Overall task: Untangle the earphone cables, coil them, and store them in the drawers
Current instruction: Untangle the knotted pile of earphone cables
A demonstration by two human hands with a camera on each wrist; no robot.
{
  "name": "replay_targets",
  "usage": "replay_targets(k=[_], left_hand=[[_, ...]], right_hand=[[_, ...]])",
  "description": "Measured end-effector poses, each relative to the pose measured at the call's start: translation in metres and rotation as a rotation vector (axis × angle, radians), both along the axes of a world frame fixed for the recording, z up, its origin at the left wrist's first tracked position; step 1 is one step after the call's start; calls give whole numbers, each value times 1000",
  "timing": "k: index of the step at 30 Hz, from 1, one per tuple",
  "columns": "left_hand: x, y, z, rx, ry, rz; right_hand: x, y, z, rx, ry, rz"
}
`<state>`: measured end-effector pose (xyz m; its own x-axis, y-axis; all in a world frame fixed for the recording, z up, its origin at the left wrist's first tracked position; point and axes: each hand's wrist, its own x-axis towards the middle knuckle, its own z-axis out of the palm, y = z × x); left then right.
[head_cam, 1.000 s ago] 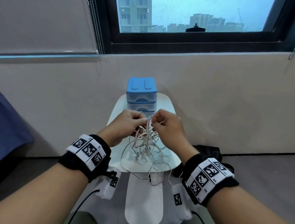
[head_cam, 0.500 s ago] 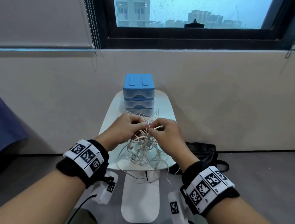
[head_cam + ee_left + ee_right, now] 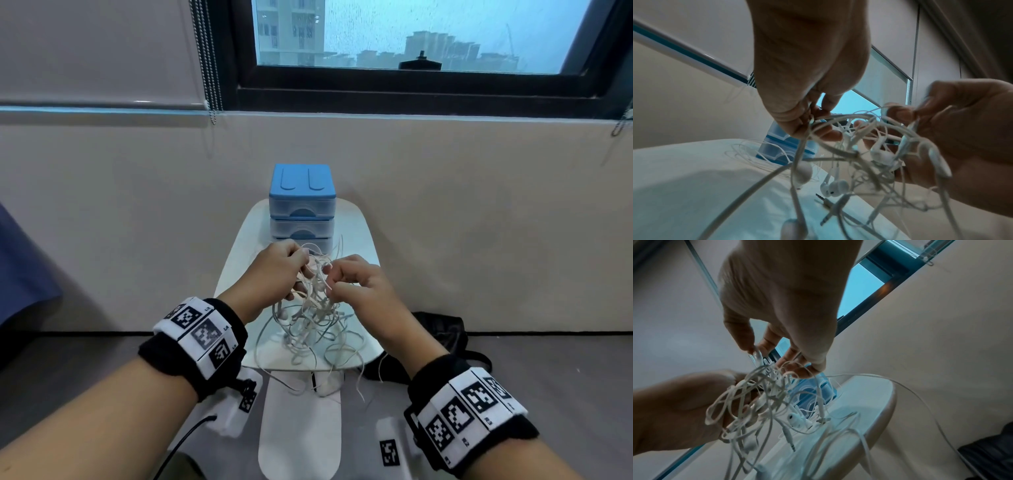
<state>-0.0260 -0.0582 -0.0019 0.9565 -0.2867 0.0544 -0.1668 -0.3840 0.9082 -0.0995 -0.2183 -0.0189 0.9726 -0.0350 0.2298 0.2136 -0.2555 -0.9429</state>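
A knotted bundle of white earphone cables (image 3: 313, 318) hangs between both hands above the small white table (image 3: 368, 240); loose loops trail over the table's front edge. My left hand (image 3: 274, 270) pinches strands at the top left of the tangle (image 3: 859, 154). Close beside it, my right hand (image 3: 356, 284) pinches other strands (image 3: 764, 386) between thumb and fingertips. Earbuds (image 3: 835, 188) and jack plugs (image 3: 790, 441) dangle from the knot. The blue drawer unit (image 3: 301, 205), its three drawers all pushed in, stands at the table's far end just behind the hands.
A black bag (image 3: 442, 335) lies on the grey floor right of the table, against the beige wall. A white chair-like seat (image 3: 301, 428) is below the table's front edge. A dark-framed window (image 3: 411, 85) runs above the wall.
Both hands stayed together at the top of the tangle, working it with small finger moves. The head view tilted, so the hands and drawers sit lower in the frame.
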Motion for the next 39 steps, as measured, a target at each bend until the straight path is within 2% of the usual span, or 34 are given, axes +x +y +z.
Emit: replay_targets(k=[4, 11, 14, 18, 24, 25, 27, 31, 35, 39], left_hand=[[3, -2, 0, -16, 41, 69], [9, 2, 2, -122, 77, 118], [7, 4, 4, -152, 83, 56], [0, 3, 1, 25, -19, -90], [1, -1, 3, 8, -40, -44], [2, 0, 5, 17, -48, -44], [3, 2, 7, 29, -65, -51], [-2, 2, 13, -96, -135, -131], [-6, 3, 13, 17, -304, -248], [-5, 2, 9, 113, -295, -288]], right_hand=[[-3, -5, 1, 152, 24, 62], [10, -13, 1, 96, 3, -145], [13, -13, 11, 106, 2, -172], [15, -6, 28, 119, -12, -157], [17, -1, 59, 522, 101, 77], [18, -2, 62, 527, 123, 88], [21, -5, 66, 408, 133, 103], [24, -8, 67, 286, 168, 196], [23, -9, 69, 294, 155, 314], [22, -14, 78, 472, 116, 425]])
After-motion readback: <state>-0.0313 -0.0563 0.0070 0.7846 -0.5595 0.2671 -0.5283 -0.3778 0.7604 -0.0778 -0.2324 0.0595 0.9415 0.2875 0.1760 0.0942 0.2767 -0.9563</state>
